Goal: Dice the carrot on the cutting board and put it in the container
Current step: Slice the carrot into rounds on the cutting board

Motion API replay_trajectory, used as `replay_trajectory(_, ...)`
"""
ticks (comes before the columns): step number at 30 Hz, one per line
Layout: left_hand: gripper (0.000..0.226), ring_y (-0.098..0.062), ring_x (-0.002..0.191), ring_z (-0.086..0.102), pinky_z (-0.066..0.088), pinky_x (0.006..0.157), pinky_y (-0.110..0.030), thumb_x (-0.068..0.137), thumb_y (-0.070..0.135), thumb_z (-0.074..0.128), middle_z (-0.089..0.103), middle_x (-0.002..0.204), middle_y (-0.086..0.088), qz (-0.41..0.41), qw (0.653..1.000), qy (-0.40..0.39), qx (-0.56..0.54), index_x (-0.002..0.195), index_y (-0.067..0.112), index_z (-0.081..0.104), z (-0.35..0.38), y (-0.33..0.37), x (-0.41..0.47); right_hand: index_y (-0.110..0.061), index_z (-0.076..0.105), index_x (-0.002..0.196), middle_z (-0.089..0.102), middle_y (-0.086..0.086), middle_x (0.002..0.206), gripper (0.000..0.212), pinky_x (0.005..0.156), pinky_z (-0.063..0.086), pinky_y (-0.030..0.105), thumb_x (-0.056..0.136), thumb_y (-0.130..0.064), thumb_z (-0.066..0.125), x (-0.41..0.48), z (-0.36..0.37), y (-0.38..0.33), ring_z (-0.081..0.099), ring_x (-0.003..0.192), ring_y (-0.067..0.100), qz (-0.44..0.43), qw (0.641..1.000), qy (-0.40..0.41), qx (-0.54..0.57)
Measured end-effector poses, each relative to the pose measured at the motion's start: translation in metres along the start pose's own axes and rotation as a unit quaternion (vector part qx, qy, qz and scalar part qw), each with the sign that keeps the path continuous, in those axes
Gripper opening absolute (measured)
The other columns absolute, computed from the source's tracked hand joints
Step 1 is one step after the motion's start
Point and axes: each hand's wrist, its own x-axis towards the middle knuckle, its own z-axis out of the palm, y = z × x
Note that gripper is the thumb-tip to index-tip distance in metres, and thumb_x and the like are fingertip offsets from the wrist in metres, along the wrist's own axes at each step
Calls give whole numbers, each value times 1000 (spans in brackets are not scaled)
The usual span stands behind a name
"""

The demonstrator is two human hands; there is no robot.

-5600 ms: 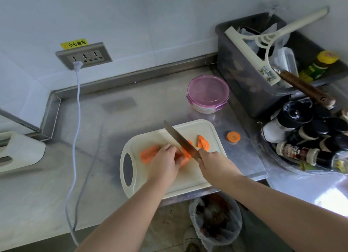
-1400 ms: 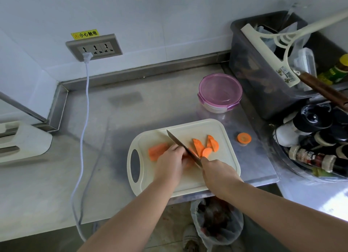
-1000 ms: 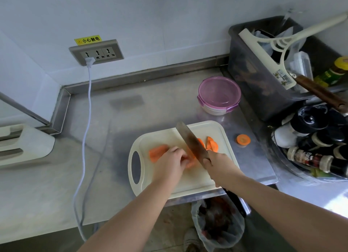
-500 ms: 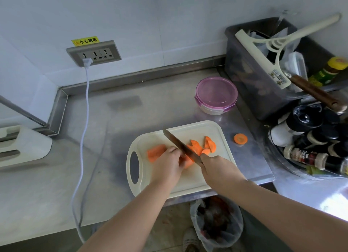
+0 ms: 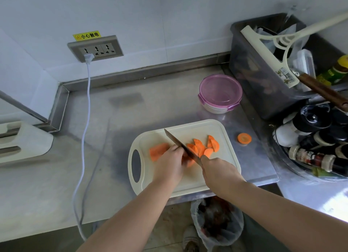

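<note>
We slice carrot (image 5: 158, 151) on cutting board (image 5: 192, 130): left hand (image 5: 169, 164) fingers curled over it, right hand (image 5: 219, 173) fingers wrapped round knife (image 5: 178, 143). We should tuck fingertips behind blade, cut evenly.

wall socket (image 5: 95, 48), white cable (image 5: 85, 123), spice bottles (image 5: 316, 138)

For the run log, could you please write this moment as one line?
phase: slicing | left hand: holds carrot | right hand: grips knife | container: lid on
</note>
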Motion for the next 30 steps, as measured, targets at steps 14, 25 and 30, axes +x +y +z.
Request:
replay_trajectory(14,16,-15,96,58,39,71,-26,90,28,60,60,107,7,16,1000,0,23,102,18,64,-4,1,-2,-12,48,109,62,12,101,20,70,40,33,102,-24,33,8,4,6,59,93,31,34,995,-14,94)
replay_trajectory(25,17,-12,95,57,40,75,-21,88,28,63,58,106,7,0,1000,11,12,100,16,67,-8,-2,-6,-13,47,113,54,7,88,23,51,32,31,103,-27,32,-11,-16,6,45,69,24,2,997,38,61)
replay_trajectory(30,15,-14,98,58,43,79,-25,88,24,63,61,107,4,4,1000,8,12,99,14,67,-8,2,-4,-14,46,118,62,9,100,23,61,36,31,103,-23,32,-13,-15,2,48,72,23,-2,1000,19,20)
